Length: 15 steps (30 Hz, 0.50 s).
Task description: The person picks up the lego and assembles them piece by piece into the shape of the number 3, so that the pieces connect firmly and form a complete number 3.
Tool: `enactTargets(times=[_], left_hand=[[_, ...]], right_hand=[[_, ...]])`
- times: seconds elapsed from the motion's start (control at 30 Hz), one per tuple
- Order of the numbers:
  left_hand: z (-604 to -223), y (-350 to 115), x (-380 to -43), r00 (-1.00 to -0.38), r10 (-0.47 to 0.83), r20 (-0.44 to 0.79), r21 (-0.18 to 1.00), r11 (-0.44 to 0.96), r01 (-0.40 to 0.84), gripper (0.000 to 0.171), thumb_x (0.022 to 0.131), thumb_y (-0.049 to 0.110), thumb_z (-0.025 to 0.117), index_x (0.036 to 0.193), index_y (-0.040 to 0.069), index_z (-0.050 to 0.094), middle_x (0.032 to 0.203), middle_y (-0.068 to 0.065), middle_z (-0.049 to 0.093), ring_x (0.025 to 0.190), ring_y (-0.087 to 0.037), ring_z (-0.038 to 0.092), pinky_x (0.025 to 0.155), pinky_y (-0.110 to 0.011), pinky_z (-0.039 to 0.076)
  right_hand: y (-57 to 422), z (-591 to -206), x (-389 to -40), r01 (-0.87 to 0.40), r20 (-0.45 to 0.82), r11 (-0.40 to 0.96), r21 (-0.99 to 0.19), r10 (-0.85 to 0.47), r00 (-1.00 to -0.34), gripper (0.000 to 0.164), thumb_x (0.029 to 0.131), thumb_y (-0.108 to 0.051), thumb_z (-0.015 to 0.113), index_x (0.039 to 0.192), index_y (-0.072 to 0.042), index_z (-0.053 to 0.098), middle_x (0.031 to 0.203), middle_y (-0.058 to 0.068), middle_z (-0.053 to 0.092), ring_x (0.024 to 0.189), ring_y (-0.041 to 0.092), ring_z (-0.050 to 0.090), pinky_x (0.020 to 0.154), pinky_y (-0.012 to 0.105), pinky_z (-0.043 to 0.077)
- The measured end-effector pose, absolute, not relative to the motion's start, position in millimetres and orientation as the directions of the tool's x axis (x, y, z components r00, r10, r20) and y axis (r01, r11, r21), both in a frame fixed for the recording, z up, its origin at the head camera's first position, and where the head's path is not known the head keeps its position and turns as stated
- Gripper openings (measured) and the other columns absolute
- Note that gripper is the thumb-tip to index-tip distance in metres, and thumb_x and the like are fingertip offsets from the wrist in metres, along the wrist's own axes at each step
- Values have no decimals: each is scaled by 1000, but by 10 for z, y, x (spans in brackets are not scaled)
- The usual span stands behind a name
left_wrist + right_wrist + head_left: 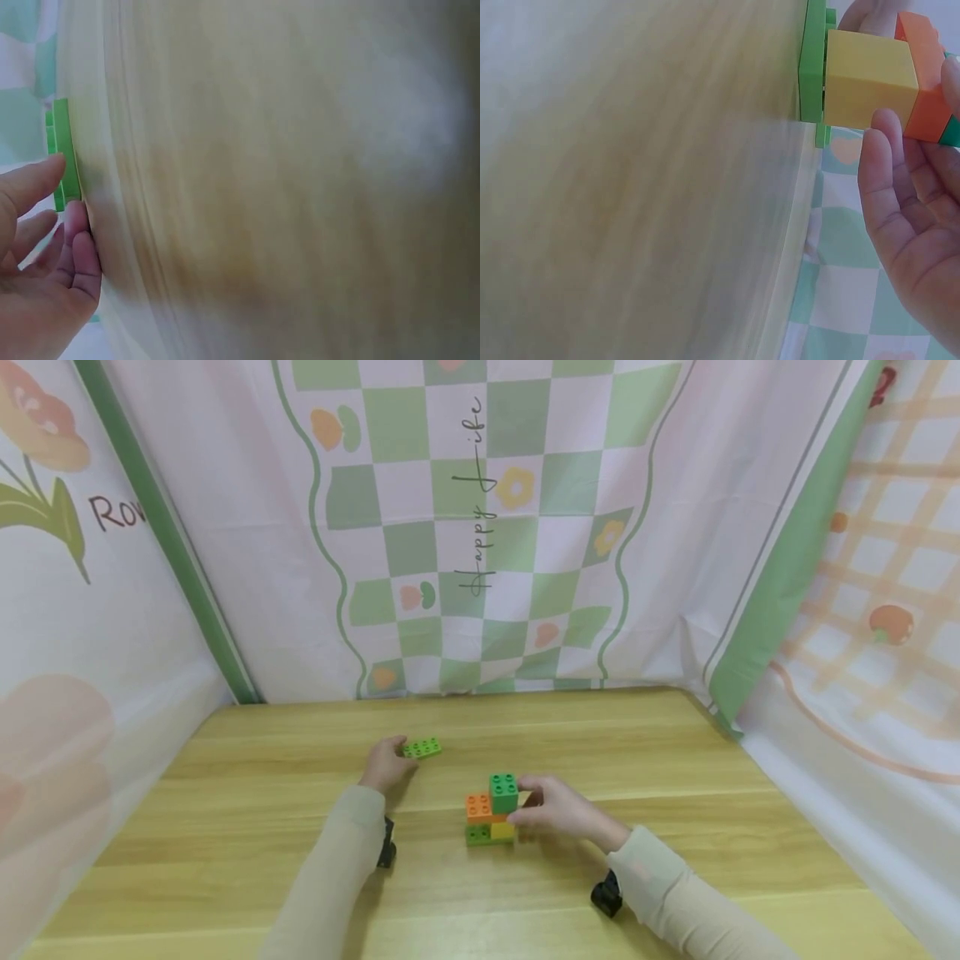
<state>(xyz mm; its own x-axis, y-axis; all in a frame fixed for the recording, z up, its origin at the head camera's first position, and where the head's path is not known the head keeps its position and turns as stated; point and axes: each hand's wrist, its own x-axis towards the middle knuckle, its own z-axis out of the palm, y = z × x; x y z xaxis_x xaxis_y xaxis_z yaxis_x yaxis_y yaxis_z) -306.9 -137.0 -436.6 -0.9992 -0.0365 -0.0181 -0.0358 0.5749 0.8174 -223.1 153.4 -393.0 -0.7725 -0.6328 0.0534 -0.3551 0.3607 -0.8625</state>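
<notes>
My left hand (387,764) is at the near-left end of a flat light green building brick (424,748) with studs on top. In the left wrist view the thumb overlaps that green brick (69,154), while the other fingers curl at its lower end. My right hand (558,807) holds the right side of a small brick stack, thumb and fingers about its upper bricks. From the bottom, the stack has a flat green brick (478,837), a yellow brick (870,79), an orange brick (477,808) and a darker green brick (504,793) on top at the right.
Both hands work over a wooden table (450,902). Patterned cloth (517,552) hangs behind it and along both sides. Black wrist devices, such as the right one (607,895), sit below the sleeves.
</notes>
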Motion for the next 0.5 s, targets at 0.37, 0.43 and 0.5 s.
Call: enactTargets(times=[0.37,0.43,0.5], left_hand=[[-4397,-1338,-3074,-995,-96,19,770,636,-47,44,78,1,69,119,-7,55,119,-23,54,109,-35,50,93,-44,39],[-4400,-1334,-3075,-995,-100,27,771,636,-43,42,78,1,69,117,-7,56,116,-22,56,106,-34,52,92,-44,41],[-4400,-1332,-3072,-994,-102,29,771,636,-43,41,78,1,69,116,-7,57,114,-21,57,104,-33,53,91,-44,41]], right_hand=[[1562,-4061,-2308,-340,45,362,-868,-624,-780,33,85,-11,66,116,-3,59,108,9,61,77,19,59,66,30,50],[1569,-4085,-2324,-332,41,359,-872,-623,-781,34,84,-13,67,116,-4,59,109,8,61,77,20,59,67,30,50],[1570,-4091,-2328,-336,44,360,-870,-623,-781,33,84,-12,67,115,-4,59,108,8,61,77,20,59,67,30,50]])
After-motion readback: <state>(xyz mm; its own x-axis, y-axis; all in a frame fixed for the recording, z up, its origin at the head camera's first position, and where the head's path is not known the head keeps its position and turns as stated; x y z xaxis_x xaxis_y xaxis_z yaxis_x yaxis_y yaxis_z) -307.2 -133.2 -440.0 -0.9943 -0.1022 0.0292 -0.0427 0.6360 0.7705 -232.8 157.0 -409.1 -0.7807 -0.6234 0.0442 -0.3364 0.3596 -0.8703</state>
